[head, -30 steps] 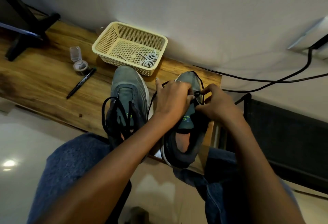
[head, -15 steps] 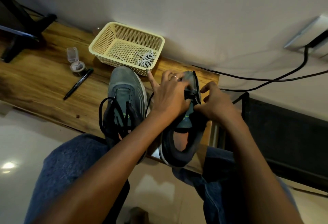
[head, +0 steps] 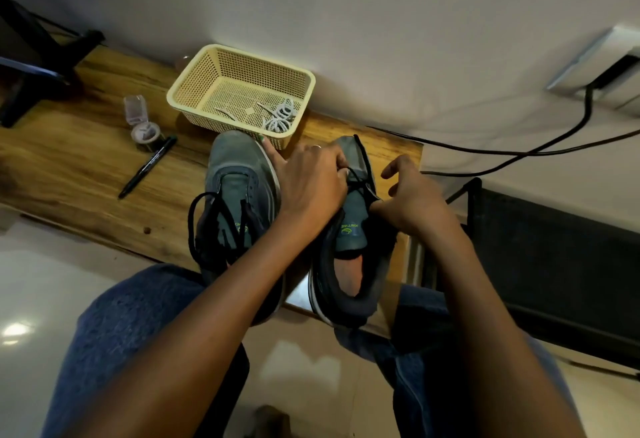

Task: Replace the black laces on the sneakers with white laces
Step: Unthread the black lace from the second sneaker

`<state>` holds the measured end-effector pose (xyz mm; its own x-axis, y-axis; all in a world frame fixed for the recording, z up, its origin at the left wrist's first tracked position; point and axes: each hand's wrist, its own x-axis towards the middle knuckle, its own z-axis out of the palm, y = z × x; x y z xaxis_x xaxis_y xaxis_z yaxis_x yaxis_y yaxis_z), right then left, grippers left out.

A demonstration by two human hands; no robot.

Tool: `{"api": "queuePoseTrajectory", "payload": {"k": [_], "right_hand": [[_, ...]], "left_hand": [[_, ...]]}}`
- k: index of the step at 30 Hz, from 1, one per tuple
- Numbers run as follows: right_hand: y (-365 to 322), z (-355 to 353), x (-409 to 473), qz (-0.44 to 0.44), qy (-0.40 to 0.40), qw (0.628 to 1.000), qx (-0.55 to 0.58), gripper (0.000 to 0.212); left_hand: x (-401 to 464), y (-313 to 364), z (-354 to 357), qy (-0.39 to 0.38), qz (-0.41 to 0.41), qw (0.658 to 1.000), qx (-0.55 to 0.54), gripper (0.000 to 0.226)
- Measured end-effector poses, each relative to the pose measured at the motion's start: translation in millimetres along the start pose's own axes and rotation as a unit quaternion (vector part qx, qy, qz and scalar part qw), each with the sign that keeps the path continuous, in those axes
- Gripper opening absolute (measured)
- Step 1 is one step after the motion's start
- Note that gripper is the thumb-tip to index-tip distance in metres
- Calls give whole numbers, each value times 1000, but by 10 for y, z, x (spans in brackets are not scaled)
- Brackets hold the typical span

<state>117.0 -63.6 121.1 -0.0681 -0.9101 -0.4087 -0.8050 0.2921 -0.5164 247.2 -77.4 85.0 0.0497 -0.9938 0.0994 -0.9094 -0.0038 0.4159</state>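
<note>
Desk (head: 69,167): a wooden board with a strong grain, running from the left edge of the frame to right of centre, along a pale wall.
Basket (head: 194,85): cream plastic mesh, on the desk at upper centre against the wall; white laces (head: 281,118) are coiled in its right corner.
Small clear container (head: 143,127): left of the basket, lid flipped open.
Black pen (head: 147,167): lying slantwise just below the container.
Left sneaker (head: 235,174): grey, toe just beside the basket, loose black laces (head: 221,226) on it.
Right sneaker (head: 349,257): grey, at the desk's right end, tilted.
Dark stand (head: 38,66): upper left of the frame, on the desk's far end.
</note>
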Motion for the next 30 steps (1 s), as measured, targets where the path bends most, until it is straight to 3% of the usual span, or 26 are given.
{"api": "queuePoseTrajectory", "payload": {"k": [5, 10, 17, 20, 22, 27, 30], "right_hand": [[41, 49, 38, 2, 13, 1000, 11, 44], [83, 112, 155, -8, 56, 998, 26, 33], [83, 248, 232, -19, 125, 989, 82, 4], [81, 263, 237, -19, 105, 983, 149, 21], [56, 234, 229, 2, 90, 965, 246, 27], [1, 135, 191, 121, 52, 871, 473, 26], [17, 53, 198, 157, 87, 811, 557, 23]], "left_hand": [[-38, 79, 77, -85, 52, 995, 15, 29], [-72, 99, 84, -49, 57, 997, 2, 13], [-72, 84, 100, -78, 44, 996, 9, 13], [-70, 79, 99, -84, 41, 996, 11, 13], [-69, 66, 95, -84, 36, 996, 9, 13], [-63, 50, 90, -93, 32, 995, 15, 15], [-73, 49, 94, -105, 31, 994, 14, 17]]}}
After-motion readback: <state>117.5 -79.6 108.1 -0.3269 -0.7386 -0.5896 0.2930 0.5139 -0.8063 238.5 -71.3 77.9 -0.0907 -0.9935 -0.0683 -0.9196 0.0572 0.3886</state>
